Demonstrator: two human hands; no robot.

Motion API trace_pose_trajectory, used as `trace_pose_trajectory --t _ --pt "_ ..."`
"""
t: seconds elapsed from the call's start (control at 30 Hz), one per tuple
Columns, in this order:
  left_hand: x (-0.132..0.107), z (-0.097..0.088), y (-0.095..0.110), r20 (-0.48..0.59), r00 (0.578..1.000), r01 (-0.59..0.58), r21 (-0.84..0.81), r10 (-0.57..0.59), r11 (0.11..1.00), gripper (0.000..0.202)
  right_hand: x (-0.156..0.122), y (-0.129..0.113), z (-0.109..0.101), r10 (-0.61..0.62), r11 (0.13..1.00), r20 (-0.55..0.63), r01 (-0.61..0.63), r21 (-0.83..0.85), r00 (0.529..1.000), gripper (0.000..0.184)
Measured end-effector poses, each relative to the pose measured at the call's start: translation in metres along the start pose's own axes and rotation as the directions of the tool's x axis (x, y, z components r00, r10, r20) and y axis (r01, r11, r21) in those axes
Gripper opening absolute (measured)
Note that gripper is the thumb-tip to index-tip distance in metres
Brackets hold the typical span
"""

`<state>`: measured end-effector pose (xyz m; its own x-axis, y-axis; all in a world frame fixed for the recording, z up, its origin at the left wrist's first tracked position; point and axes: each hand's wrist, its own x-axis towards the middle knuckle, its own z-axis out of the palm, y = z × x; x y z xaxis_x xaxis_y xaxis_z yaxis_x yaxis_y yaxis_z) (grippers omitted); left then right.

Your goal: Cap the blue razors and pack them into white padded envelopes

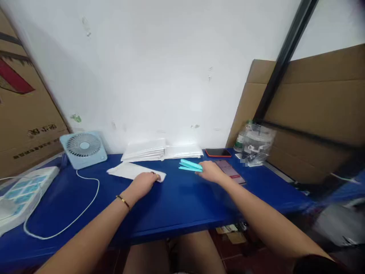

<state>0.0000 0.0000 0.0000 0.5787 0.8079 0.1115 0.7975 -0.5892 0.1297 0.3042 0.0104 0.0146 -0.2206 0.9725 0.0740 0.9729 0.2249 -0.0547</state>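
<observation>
My left hand [144, 184] is closed on the right end of a flat white packet [125, 170], which lies slanted on the blue table. Pinched in my right hand [211, 172] are thin turquoise flat pieces [189, 165], fanned slightly apart, their tips pointing left. They are held just over the table, and their exact kind is unclear. Behind both hands, against the wall, lie a thick stack of white packets [145, 149] and a lower stack of white packets [184, 151].
A light blue fan [84, 148] with a white cable [98, 186] stands left. Nearer is a white tray [42, 190] with turquoise contents. A red-edged phone [218, 152], another phone [230, 171], a bottle [240, 140] and a clear plastic container [258, 144] occupy the right. Cardboard flanks the table [176, 213].
</observation>
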Motion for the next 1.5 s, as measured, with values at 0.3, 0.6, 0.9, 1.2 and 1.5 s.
trace_pose_trajectory --t 0.3,0.6,0.9,1.2,1.5 --pt "-0.054 -0.005 0.056 0.174 0.843 -0.329 -0.581 0.509 0.745 0.032 -0.025 0.006 -0.019 -0.044 0.991 -0.066 0.036 -0.126 0.997 0.017" --pt "-0.011 -0.038 0.070 -0.185 0.980 -0.101 -0.148 0.073 0.984 0.078 -0.030 -0.033 -0.031 -0.169 0.945 -0.039 0.150 -0.291 0.985 0.017" --pt "0.041 -0.010 0.112 -0.089 0.975 0.217 0.194 -0.203 0.957 0.022 -0.031 -0.063 -0.026 -0.255 0.944 -0.136 0.216 -0.250 0.957 0.014" --pt "0.038 0.000 0.114 -0.106 0.954 0.294 0.134 -0.281 0.946 0.042 -0.024 -0.057 -0.010 -0.199 0.953 -0.073 0.176 -0.245 0.977 0.018" --pt "0.009 0.012 0.090 0.100 0.939 0.320 0.104 -0.330 0.942 0.084 -0.017 0.002 -0.026 -0.082 0.921 0.017 0.083 -0.380 0.996 0.022"
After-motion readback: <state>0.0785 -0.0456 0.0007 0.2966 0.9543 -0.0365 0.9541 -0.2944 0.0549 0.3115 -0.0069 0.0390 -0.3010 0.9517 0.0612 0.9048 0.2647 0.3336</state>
